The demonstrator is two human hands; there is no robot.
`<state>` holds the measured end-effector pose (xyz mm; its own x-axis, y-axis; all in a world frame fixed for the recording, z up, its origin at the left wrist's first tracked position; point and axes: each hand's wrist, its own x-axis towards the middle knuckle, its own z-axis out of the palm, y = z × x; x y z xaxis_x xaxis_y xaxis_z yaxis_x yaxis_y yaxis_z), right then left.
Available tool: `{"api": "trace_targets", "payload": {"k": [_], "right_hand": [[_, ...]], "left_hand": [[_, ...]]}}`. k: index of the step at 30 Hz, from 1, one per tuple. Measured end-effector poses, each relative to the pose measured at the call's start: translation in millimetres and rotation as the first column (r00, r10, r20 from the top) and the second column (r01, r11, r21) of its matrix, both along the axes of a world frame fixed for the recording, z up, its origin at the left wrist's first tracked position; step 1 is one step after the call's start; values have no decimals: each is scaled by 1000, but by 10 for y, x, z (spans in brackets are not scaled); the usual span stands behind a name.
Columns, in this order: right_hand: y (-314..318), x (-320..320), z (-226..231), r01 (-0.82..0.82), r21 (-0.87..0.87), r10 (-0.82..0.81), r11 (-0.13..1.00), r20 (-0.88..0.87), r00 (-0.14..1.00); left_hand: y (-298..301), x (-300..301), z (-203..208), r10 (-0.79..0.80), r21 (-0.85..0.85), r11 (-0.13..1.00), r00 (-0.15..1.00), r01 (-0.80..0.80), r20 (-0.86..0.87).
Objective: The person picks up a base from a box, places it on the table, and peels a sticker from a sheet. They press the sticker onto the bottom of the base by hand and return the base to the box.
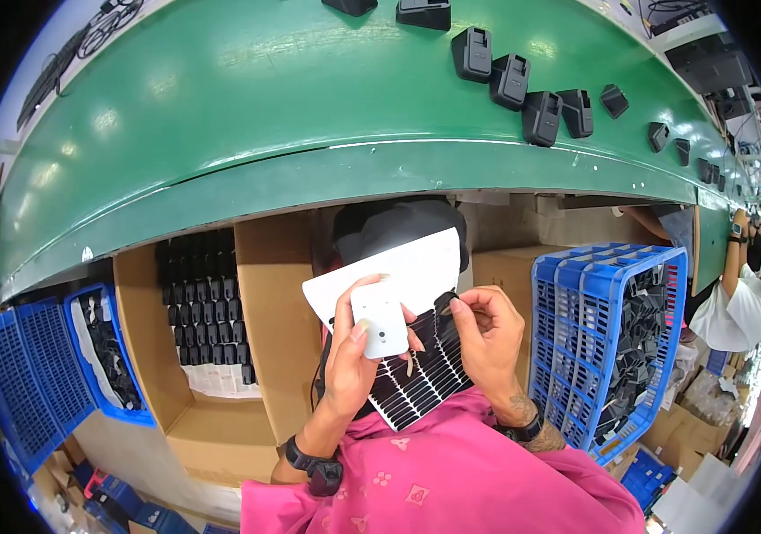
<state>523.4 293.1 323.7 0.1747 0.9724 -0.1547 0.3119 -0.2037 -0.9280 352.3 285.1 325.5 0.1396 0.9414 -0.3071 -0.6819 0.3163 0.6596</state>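
My left hand (351,351) grips a white flat piece (380,319) with rounded corners and a small dark dot near its lower end. To its right, my right hand (489,338) pinches a small black piece (445,303) between thumb and fingertips; its exact kind cannot be made out. Below both hands, a sheet of black strips (420,383) with white lines between them lies over my lap. A white paper sheet (429,254) is behind the white piece, partly covered by it and by my left hand.
A green workbench (247,98) curves across the far side, bearing several black dock-like housings (540,117). At left stands a cardboard box (273,329) with rows of black parts (211,311). A blue crate (567,347) of black parts is at right. Another person's arm (733,258) shows far right.
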Motion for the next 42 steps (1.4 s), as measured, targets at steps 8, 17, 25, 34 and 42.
{"api": "trace_targets", "payload": {"k": [8,17,25,34,42], "right_hand": [[-57,97,88,21,-33,-29,999,-263,964],[-136,33,462,-175,265,259,948,-323,910],[-246,-316,509,-96,30,97,995,-523,847],[164,-144,719,-94,-179,17,979,-388,921],[174,-233,642,-335,-325,95,884,-579,810]], "left_hand": [[-72,-41,30,-71,71,993,952,96,-298],[-102,-77,470,-263,29,909,627,416,-733],[-153,117,156,254,265,953,867,-148,-429],[-109,35,294,32,-9,999,962,-36,-271],[-46,55,166,-142,20,985,870,171,-473]]}}
